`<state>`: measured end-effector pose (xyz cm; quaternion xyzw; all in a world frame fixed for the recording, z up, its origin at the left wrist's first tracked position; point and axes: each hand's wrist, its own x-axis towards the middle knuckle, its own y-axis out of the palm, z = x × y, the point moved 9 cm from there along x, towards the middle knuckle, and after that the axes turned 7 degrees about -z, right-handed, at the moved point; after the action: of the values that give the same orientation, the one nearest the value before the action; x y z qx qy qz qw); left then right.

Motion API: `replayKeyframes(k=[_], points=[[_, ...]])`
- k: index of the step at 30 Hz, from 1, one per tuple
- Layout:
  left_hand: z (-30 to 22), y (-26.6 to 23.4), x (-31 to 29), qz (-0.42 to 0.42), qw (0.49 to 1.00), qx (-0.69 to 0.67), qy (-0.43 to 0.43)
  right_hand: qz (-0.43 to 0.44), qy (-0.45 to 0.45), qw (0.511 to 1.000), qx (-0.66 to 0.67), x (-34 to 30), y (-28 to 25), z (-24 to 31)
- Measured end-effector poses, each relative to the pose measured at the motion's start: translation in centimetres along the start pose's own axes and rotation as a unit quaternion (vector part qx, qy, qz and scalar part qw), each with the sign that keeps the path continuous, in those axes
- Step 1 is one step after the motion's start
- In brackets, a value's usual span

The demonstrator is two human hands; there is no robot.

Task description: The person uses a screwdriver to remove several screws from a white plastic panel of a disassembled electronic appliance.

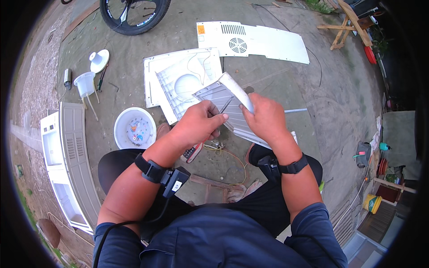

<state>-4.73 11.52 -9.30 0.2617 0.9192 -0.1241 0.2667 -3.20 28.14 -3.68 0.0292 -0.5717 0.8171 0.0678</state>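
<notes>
My right hand (267,117) is closed on the rolled edge of a white ribbed plastic panel (239,119), which it holds tilted up in front of me. My left hand (199,121) is closed around a thin metal rod-like tool (227,103), whose tip points up against the panel's ribbed inner side; its exact kind is unclear. Below the left hand shows a red-and-black handle (193,153); whether it joins that tool is hidden by the fingers. Behind the panel lies another white plastic panel (172,96) with a round opening.
A long white vented panel (277,43) lies farther off. To my left stand a white bucket (119,129) with small coloured spots inside, a clear plastic container (84,85) with hoses, and a large white casing (77,152). A bicycle wheel (154,22) is at the far edge. Wires (239,161) lie between my feet.
</notes>
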Motion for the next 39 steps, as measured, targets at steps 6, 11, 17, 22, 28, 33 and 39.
replayKeyframes(k=[6,11,17,22,28,33,39], points=[[0.4,0.1,0.2,0.01,0.999,-0.035,-0.002,0.007,-0.002,1.0,-0.006,0.0,0.3,0.2],[0.9,0.8,0.1,0.04,0.992,-0.114,-0.045,0.008,-0.009,1.0,-0.008,-0.1,0.5,0.3],[0.4,0.2,0.1,0.01,0.998,-0.061,-0.018,0.011,-0.015,1.0,-0.007,-0.1,0.5,0.5],[1.0,0.5,0.5,0.028,0.995,-0.095,-0.027,0.013,-0.017,1.0,-0.002,-0.1,0.5,0.6],[1.0,0.8,0.5,0.039,0.996,-0.081,-0.026,0.014,0.013,0.999,0.028,-0.1,0.7,-0.2],[-1.3,-0.3,0.3,-0.042,0.998,-0.01,0.054,0.012,0.014,0.999,0.042,-0.1,0.4,0.0],[-1.7,-0.2,1.2,-0.079,0.993,-0.057,0.06,0.032,0.005,0.998,0.05,-0.5,1.0,0.8]])
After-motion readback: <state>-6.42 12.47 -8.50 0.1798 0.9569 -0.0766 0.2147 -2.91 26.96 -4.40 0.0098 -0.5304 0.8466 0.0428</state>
